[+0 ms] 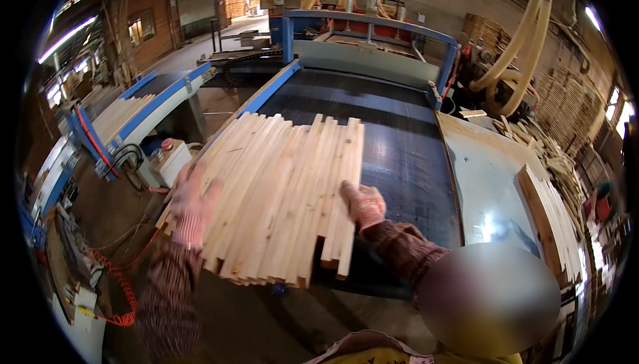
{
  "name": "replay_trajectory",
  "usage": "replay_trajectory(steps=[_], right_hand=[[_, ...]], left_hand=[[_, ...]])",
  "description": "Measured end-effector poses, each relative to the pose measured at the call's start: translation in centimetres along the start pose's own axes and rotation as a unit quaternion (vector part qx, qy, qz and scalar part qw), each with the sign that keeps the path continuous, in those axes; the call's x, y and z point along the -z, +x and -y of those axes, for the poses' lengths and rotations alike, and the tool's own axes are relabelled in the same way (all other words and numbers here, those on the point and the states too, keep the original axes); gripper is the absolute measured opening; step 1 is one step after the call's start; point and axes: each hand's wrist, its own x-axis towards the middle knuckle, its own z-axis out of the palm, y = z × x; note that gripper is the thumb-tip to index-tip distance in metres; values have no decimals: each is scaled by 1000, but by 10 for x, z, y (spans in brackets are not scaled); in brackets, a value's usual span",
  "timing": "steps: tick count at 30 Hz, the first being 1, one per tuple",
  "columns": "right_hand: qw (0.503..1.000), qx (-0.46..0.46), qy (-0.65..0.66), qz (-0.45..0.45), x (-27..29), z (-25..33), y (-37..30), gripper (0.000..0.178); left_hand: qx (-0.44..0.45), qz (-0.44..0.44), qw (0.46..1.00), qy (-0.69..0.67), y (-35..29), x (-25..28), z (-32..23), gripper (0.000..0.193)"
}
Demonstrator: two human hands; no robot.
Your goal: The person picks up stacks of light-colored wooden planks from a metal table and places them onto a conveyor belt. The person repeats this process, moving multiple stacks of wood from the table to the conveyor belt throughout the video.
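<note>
A layer of pale wooden strips (266,191) lies side by side on a dark conveyor belt (403,178), their ends uneven. At the left edge of the layer is my left hand (193,201), in a pinkish knit glove, fingers spread and slightly blurred. My right hand (365,205), gloved alike, is at the right edge with its fingers curled over the outermost strip; its fingertips are partly hidden. Toward me, the strips on the right are staggered, and a narrow gap shows between them and the rest.
A blue frame (373,19) spans the belt's far end, before a machine with hoses. To the right, a metal-topped table (476,164) bears stacked strips (556,217). Another blue-edged conveyor (156,108) stands left, near a white container (174,158). A blurred round patch covers the lower right.
</note>
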Motion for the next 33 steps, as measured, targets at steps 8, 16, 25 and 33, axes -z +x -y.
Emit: replay_trajectory(steps=[8,16,25,33], right_hand=[[920,353,-165,37,27,-28,3,30],[952,105,-279,-67,286,-218,-21,90],[806,-416,-338,-250,637,-547,-154,85],[869,-175,-462,-39,656,-625,-213,24]], left_hand=[[-154,42,976,-149,-100,-2,-97,58],[-193,177,914,-309,-173,-54,-249,55],[-232,397,820,-341,-274,-149,-506,56],[-269,571,666,-399,-376,-242,-716,92]])
